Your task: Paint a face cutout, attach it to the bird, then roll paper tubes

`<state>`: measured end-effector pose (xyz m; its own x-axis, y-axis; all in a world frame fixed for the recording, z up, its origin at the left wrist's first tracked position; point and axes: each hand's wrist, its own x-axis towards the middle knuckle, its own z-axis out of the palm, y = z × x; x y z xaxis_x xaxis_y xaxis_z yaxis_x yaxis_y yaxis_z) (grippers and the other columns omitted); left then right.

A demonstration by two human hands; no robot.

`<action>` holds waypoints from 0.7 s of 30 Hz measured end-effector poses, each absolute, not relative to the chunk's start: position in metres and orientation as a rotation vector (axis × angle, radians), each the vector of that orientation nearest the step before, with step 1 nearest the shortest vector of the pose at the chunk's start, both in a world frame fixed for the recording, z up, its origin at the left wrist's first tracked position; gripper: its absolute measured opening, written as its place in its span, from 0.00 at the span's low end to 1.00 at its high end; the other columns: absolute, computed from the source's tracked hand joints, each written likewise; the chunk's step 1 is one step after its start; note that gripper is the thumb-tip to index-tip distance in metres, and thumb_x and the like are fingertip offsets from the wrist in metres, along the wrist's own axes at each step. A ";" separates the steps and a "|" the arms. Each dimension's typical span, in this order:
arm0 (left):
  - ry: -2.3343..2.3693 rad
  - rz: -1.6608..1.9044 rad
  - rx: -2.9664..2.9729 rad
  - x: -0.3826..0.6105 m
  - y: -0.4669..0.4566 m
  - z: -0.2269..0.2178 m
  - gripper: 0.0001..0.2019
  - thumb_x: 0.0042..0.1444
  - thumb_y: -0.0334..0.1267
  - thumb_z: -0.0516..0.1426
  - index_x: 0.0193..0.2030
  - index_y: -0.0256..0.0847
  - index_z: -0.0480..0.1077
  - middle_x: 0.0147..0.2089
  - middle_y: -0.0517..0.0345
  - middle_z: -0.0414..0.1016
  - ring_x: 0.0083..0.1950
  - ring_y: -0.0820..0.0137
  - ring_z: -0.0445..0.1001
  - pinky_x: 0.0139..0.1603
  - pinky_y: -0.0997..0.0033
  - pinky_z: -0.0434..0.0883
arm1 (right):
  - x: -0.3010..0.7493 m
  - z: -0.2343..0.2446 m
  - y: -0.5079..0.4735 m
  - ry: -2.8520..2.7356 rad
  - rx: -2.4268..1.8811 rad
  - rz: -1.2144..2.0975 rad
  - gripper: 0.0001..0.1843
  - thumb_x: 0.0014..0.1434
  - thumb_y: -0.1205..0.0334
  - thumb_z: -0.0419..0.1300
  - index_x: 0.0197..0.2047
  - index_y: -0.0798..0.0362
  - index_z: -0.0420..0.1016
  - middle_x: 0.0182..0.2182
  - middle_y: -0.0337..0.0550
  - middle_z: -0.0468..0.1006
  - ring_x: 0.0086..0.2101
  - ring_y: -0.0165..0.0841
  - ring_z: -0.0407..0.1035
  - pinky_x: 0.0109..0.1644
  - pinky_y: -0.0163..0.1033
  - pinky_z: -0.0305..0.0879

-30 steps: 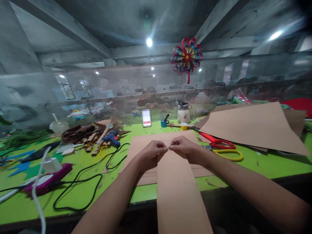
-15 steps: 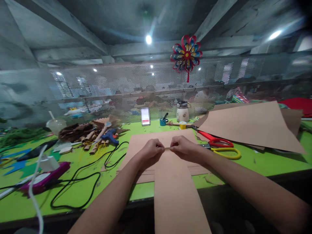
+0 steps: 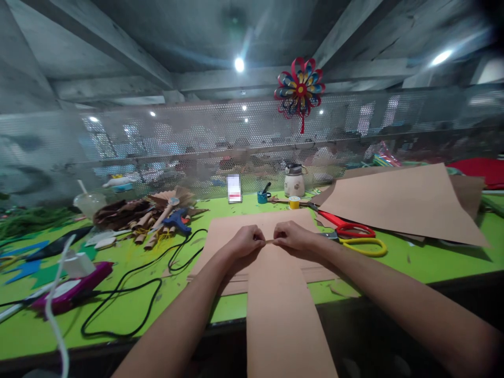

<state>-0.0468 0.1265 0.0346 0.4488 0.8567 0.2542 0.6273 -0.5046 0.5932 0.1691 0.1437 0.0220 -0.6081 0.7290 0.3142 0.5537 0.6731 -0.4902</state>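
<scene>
A long strip of brown kraft paper (image 3: 283,310) runs from the stacked brown sheets over the table's front edge toward me. Its far end has a narrow rolled or folded edge. My left hand (image 3: 249,240) pinches that edge at its left corner, fingers closed. At the right corner my right hand (image 3: 289,235) pinches the same edge, its fingers closed as well. Beneath both hands lies the stack of brown paper sheets (image 3: 222,227). Close to my right forearm are yellow-handled scissors (image 3: 364,245) and red-handled scissors (image 3: 354,230).
Left on the green table (image 3: 189,310) are a blue glue gun (image 3: 179,220), a black cord and a purple power strip (image 3: 74,286). Behind stand a phone (image 3: 234,189), a blue cup (image 3: 262,197), a yellow spool (image 3: 294,202) and a bottle (image 3: 295,181). Large paper sheets (image 3: 401,202) lie right.
Both hands keep pinching the paper strip's far edge, with only a very slight shift of the fingers. The whole view has moved a little.
</scene>
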 end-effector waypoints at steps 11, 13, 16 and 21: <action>1.222 0.727 2.360 -0.051 0.130 0.032 0.06 0.44 0.31 0.58 0.27 0.39 0.77 0.29 0.55 0.74 0.31 0.68 0.69 0.34 0.72 0.64 | 0.178 0.028 0.146 -2.470 -0.963 0.530 0.07 0.52 0.68 0.59 0.32 0.58 0.78 0.28 0.43 0.77 0.29 0.30 0.66 0.32 0.32 0.60; 1.214 0.707 2.370 -0.052 0.129 0.034 0.07 0.44 0.30 0.57 0.27 0.39 0.78 0.28 0.55 0.74 0.31 0.68 0.69 0.34 0.72 0.64 | 0.180 0.032 0.144 -2.487 -0.970 0.549 0.07 0.51 0.70 0.58 0.32 0.59 0.78 0.27 0.43 0.77 0.28 0.30 0.65 0.32 0.32 0.60; 1.205 0.672 2.401 -0.055 0.128 0.036 0.09 0.45 0.29 0.56 0.29 0.38 0.78 0.29 0.55 0.75 0.31 0.68 0.69 0.33 0.72 0.63 | 0.184 0.039 0.139 -2.503 -0.985 0.554 0.09 0.50 0.73 0.56 0.30 0.58 0.77 0.27 0.42 0.76 0.27 0.30 0.65 0.31 0.32 0.59; 1.149 0.687 2.535 -0.054 0.127 0.034 0.10 0.50 0.31 0.55 0.32 0.39 0.79 0.29 0.56 0.72 0.30 0.70 0.67 0.31 0.73 0.60 | 0.180 0.045 0.127 -2.537 -1.015 0.420 0.09 0.51 0.73 0.56 0.31 0.58 0.77 0.28 0.44 0.76 0.28 0.30 0.64 0.31 0.33 0.56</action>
